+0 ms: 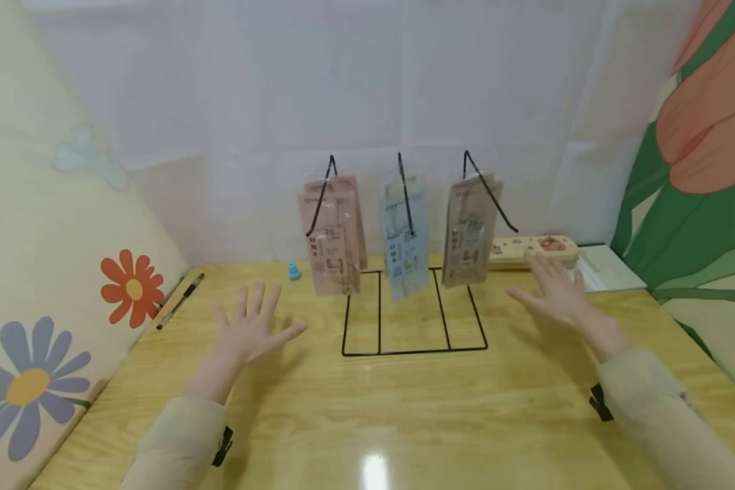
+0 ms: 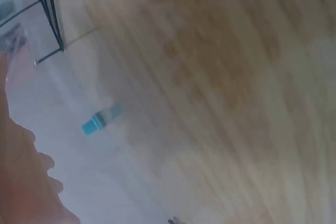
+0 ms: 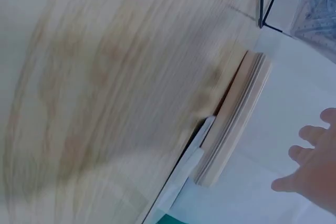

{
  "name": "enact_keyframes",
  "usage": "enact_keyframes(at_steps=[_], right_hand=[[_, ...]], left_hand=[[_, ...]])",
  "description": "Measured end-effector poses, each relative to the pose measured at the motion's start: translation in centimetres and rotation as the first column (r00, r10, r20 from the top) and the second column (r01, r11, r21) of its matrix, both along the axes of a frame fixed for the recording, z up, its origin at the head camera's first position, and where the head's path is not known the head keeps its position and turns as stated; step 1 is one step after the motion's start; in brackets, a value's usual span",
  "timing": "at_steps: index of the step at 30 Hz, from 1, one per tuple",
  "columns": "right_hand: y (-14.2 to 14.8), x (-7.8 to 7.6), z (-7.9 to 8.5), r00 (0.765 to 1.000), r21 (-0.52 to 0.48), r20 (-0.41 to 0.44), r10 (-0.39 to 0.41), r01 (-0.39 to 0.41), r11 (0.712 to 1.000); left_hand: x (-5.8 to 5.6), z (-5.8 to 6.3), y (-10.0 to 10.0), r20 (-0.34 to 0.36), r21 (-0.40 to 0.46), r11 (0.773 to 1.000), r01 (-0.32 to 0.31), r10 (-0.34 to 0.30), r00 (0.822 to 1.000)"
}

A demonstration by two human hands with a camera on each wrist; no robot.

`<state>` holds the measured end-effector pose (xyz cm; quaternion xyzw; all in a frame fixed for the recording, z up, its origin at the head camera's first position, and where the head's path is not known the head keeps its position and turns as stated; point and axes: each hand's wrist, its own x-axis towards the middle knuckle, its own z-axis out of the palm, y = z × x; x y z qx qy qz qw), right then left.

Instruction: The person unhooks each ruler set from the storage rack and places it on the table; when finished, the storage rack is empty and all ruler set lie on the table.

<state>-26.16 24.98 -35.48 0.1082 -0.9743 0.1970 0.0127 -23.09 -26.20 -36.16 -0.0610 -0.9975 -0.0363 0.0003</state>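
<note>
Both hands hover palm down over the wooden table with fingers spread, holding nothing. My left hand [image 1: 245, 338] is on the left, nearest the small blue object [image 1: 294, 271], which also shows in the left wrist view as a turquoise piece [image 2: 94, 123]. My right hand [image 1: 557, 292] is before the cream patterned case [image 1: 534, 251] at the back right. Between the hands stands a black wire rack [image 1: 414, 352] with three hooks. Flat packets hang from them: pink packets [image 1: 333, 245] on the left, a light blue packet [image 1: 406, 238] in the middle, grey-brown packets [image 1: 468, 231] on the right.
A black pen [image 1: 181, 301] lies along the table's left edge. By the right wall is a white flat box or booklet [image 1: 609, 267], partly behind the case. White cloth [image 1: 251, 122] hangs at the back; flower-printed panels [image 1: 27, 388] flank the sides.
</note>
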Motion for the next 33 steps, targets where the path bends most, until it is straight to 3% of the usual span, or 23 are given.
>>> enact_keyframes(at_steps=[4,10,17,20,26,33], right_hand=[[-1.0,0.1,0.0,0.999,-0.130,-0.017,0.041,-0.043,0.991],[-2.6,-0.1,-0.1,0.997,-0.330,0.041,0.061,-0.044,0.943],[-4.0,-1.3,-0.9,0.997,-0.438,-0.010,0.073,-0.069,0.896],[-4.6,-1.9,-1.2,0.999,-0.468,0.001,0.045,-0.039,0.883],[-5.5,-2.6,-1.3,0.997,-0.557,0.081,0.002,0.044,0.829],[-6.3,-2.9,-1.5,0.991,-0.614,0.126,-0.040,0.110,0.782]], left_hand=[[0.1,-0.3,1.1,0.034,0.031,0.999,0.044,-0.045,0.998],[0.1,-1.2,3.0,0.099,0.062,0.993,0.105,-0.111,0.989],[0.0,-2.0,5.5,0.128,0.112,0.977,0.181,-0.195,0.972],[-0.1,-2.4,6.2,0.142,0.130,0.969,0.209,-0.227,0.963],[-0.1,-2.7,6.8,0.164,0.172,0.951,0.257,-0.285,0.944],[-0.7,-3.2,7.5,0.198,0.149,0.944,0.294,-0.320,0.927]])
